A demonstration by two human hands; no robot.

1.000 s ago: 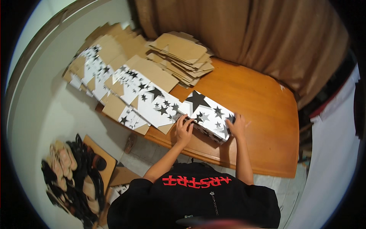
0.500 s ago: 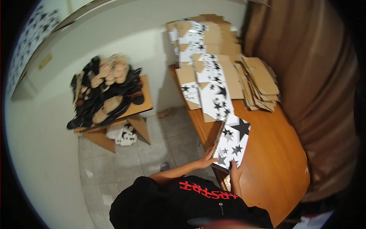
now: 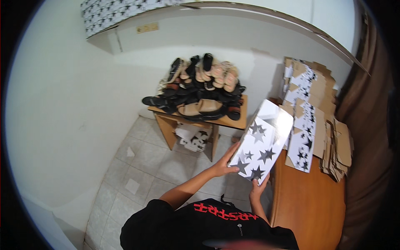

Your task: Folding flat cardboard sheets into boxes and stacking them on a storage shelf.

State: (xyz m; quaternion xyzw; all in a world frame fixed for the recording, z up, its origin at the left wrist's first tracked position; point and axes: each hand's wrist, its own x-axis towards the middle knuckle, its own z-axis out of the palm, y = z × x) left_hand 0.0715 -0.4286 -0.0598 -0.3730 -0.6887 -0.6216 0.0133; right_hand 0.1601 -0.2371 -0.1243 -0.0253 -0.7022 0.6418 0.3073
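A white cardboard shoe box [image 3: 266, 143] printed with black and grey stars is held up in front of me, tilted. My left hand [image 3: 226, 162] grips its left edge, thumb on the star-printed face. At the box's lower right corner, my right hand [image 3: 257, 189] clasps it, the thumb lying up along the face. The fingers behind the box are hidden. Beyond it to the left, a pile of sandals [image 3: 200, 109] in black, tan and beige covers a small wooden table [image 3: 239, 121].
On the right, a wooden desk [image 3: 306, 208] carries flattened star-printed cartons [image 3: 303, 141] and a stack of brown cardboard [image 3: 339, 146]. A brown curtain [image 3: 368, 187] hangs beside it. White star-printed pieces [image 3: 196, 141] lie under the small table. Paper scraps [image 3: 132, 186] are on the tiled floor.
My view has swung left, toward the sandals. The box has left its place over the desk's edge and is now in front of the small table, still in both hands.
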